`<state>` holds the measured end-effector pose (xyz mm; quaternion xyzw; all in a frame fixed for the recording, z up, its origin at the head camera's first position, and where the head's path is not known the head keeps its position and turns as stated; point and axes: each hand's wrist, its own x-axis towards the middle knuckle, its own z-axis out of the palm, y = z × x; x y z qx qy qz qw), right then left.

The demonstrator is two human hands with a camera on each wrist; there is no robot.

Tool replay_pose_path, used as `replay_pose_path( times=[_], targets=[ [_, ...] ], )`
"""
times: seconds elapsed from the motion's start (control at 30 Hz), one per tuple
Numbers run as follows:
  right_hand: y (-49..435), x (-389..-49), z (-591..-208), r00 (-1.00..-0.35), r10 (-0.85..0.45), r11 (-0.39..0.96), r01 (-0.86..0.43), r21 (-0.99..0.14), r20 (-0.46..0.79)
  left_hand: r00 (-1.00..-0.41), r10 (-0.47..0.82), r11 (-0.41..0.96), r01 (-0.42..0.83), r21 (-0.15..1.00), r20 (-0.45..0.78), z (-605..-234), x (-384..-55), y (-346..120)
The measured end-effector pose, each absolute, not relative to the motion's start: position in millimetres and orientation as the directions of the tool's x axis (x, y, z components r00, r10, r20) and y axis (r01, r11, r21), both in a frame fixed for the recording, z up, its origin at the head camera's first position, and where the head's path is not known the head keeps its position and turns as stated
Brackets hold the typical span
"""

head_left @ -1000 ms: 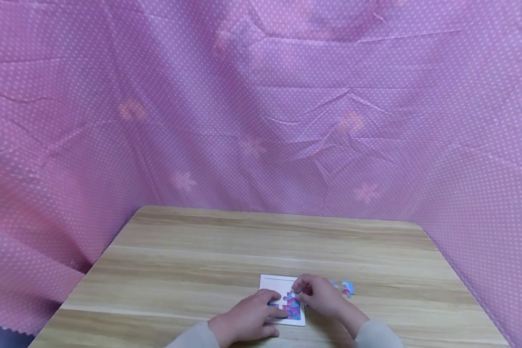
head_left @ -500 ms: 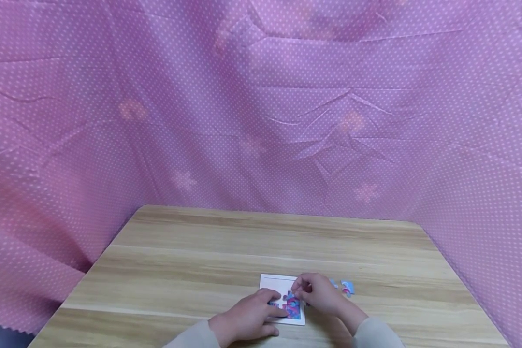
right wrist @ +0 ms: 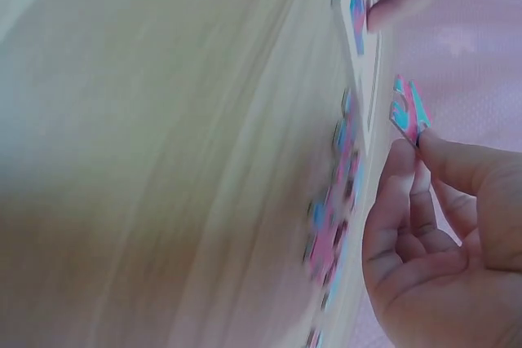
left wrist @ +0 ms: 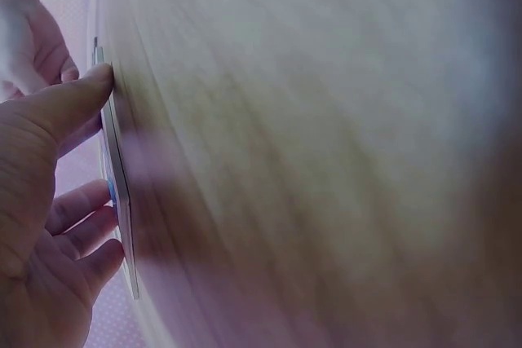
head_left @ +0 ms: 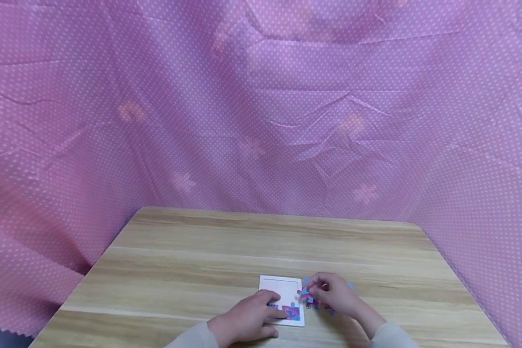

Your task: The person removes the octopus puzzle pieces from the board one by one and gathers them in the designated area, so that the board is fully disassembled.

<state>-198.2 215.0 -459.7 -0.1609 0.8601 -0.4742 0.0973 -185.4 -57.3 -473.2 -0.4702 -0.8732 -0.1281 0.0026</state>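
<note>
Left hand: fingers spread and loosely extended, resting on the puzzle board; no grip on a piece seen. The board lies flat under its fingertips, bare white part reaching out ahead of them. Index finger lies across the fitted pieces, which sit in the board's near right corner, to the right of this fingertip. A further bit of coloured puzzle shows between index finger and the other fingers. Thumb tip at the board's near edge, per the left wrist view.

Right hand: thumb and fingertip pinching one puzzle piece, blue and pink. Remaining fingers curled in toward the palm, nothing seen in them. Held piece projects from the fingertips toward the left hand, raised clear of the tabletop, near the board's right edge; cannot tell whether any of it is directly above the board. Board lies to the left of this hand, just beyond its fingertips.

Loose pieces: scattered below the right hand, beside the board; a blue bit shows just past the back of the hand on its far side. Count not possible, partly covered and blurred.

Wooden table under both hands. Pale sleeves at both wrists. Pink dotted cloth hangs well beyond the hands.
</note>
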Motion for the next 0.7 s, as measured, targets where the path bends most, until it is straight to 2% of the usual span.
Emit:
replay_pose_path(
  times=[0.33,0.7],
  targets=[
    [249,-190,-461,-0.945,-0.328,0.529,-0.203,-0.824,0.023,-0.561,0.818,0.526,0.819,0.229,0.126,-474,-185,-57],
    [286,-179,-464,-0.952,-0.302,0.559,-0.131,-0.819,-0.054,-0.572,0.814,0.537,0.807,0.246,0.097,-474,-186,-58]
  ],
)
